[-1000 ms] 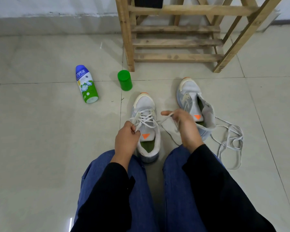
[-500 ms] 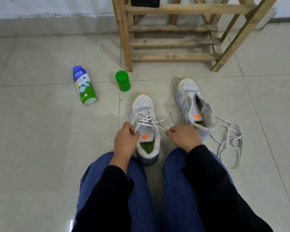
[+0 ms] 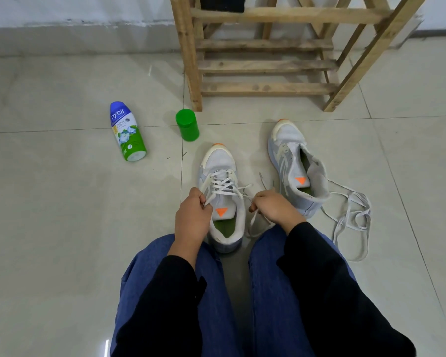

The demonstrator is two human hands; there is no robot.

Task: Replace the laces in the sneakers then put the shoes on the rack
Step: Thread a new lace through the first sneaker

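Head view: left hand (image 3: 191,215) pinches a lace end (image 3: 208,200) at the laced sneaker (image 3: 223,166), right hand (image 3: 273,208) curls round the other end just right of it; unlaced sneaker (image 3: 290,150), loose lace (image 3: 350,215) and rack (image 3: 265,65) lie beyond. An uneven tug could slip an end from its eyelet.

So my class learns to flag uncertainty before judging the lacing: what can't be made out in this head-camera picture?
1. Head view: the wooden rack is cut off above by the top edge, so the dark object on it is unidentifiable.
2. Head view: how the lace runs inside the left hand and right hand, hidden by curled fingers.
3. Head view: small print on the bottle, too small to read.
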